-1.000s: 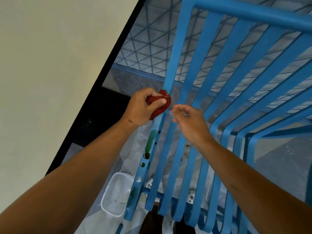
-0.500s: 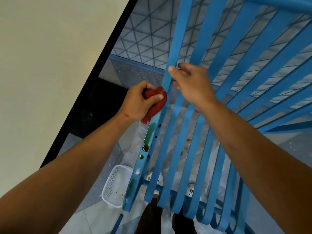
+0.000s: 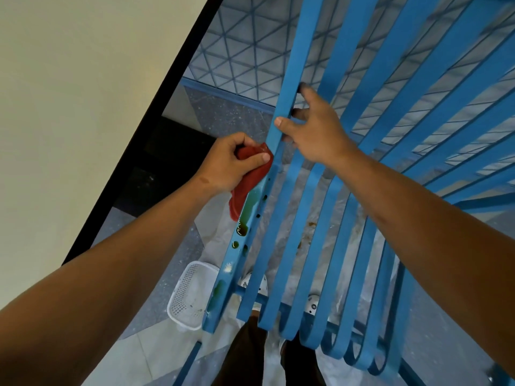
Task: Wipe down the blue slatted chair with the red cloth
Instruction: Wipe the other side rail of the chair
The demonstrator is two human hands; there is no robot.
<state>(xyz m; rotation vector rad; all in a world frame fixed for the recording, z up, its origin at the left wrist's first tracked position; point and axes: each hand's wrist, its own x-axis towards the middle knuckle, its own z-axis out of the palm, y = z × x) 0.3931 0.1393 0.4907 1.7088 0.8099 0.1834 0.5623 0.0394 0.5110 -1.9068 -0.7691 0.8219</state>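
Pale wall (image 3: 69,107) fills the left, with a white mesh basket (image 3: 189,296) on the grey floor (image 3: 164,260) below. Next, the left hand (image 3: 231,162) curls tightly round the bunched red cloth (image 3: 248,176), pressing it against the outermost slat of the blue slatted chair (image 3: 362,162) (dark green drips stain that slat lower down). Just right, the right hand (image 3: 317,129) grips the same slat higher up, thumb over its front and fingers wrapped behind.

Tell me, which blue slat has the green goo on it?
The outermost slat, the one the left hand rubs with the red cloth and the right hand grips. Green blotches run along it; its neighbours show none.
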